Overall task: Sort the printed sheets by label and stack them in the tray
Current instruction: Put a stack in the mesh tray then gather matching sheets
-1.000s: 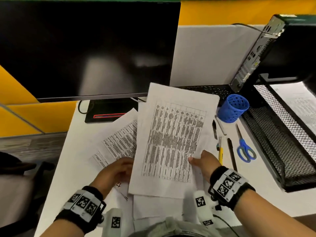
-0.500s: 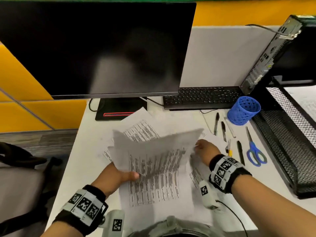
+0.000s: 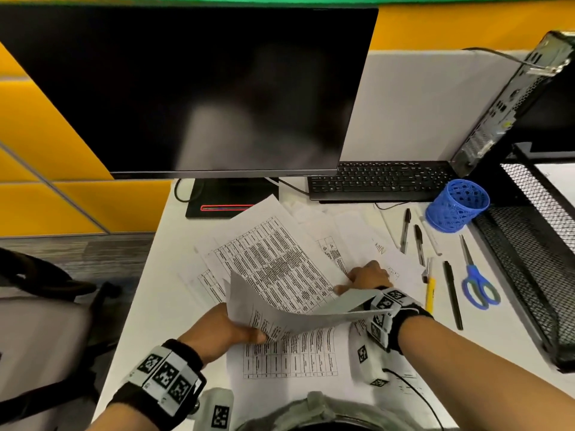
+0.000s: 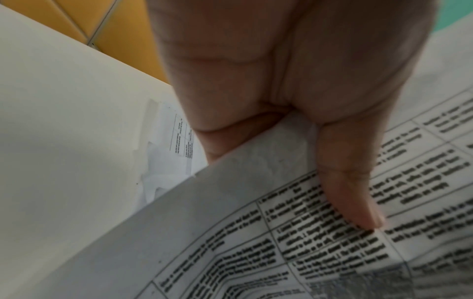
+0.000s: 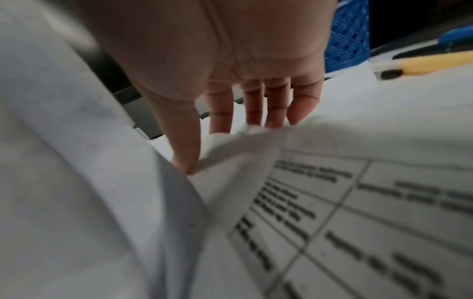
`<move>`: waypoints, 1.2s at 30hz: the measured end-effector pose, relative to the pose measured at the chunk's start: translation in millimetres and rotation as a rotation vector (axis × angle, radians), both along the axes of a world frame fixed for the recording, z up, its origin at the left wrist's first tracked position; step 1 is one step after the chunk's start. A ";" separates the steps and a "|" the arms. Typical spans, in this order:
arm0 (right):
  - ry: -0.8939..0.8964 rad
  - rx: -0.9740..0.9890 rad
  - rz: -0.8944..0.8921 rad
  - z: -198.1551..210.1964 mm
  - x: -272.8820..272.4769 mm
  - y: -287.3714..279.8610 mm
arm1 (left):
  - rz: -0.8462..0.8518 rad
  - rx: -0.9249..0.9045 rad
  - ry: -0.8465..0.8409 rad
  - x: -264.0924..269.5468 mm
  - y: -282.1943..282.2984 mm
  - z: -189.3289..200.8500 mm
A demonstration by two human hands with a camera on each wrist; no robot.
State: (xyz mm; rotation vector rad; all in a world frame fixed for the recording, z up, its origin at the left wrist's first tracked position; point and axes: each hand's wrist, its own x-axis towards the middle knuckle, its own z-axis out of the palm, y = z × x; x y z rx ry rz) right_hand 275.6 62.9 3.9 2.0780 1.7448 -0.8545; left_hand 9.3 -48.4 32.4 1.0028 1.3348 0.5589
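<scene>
My left hand grips one printed sheet by its near-left corner; the sheet curls up over the desk. In the left wrist view the thumb presses on the printed table while the fingers sit under the sheet. Several more printed sheets lie fanned out on the white desk. My right hand rests on them with fairly straight fingers; a raised sheet corner hides the fingertips. A black mesh tray stands at the right, with a sheet on its upper tier.
A dark monitor and keyboard fill the back of the desk. A blue mesh cup, several pens, a yellow cutter and blue scissors lie between the sheets and the tray. A chair stands left.
My right hand let go of the raised sheet and came down onto the fanned sheets. The left hand kept the sheet, which has dropped low and curled.
</scene>
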 end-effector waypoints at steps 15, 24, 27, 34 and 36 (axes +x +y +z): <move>0.630 0.287 -0.295 23.5 79.1 -25.3 | 0.496 0.168 -0.222 5.0 48.4 32.3; 0.780 0.213 -0.315 17.7 73.5 -58.5 | 0.545 0.143 -0.329 24.7 58.5 26.5; 0.819 0.152 -0.276 19.2 68.5 -65.0 | 0.605 0.220 -0.322 30.6 57.0 32.1; 1.177 0.188 -0.450 66.5 51.6 -46.0 | 0.527 0.449 -0.008 38.9 59.9 68.8; 1.212 0.322 -0.388 88.8 39.4 -39.0 | 0.503 0.529 0.096 44.9 60.5 81.8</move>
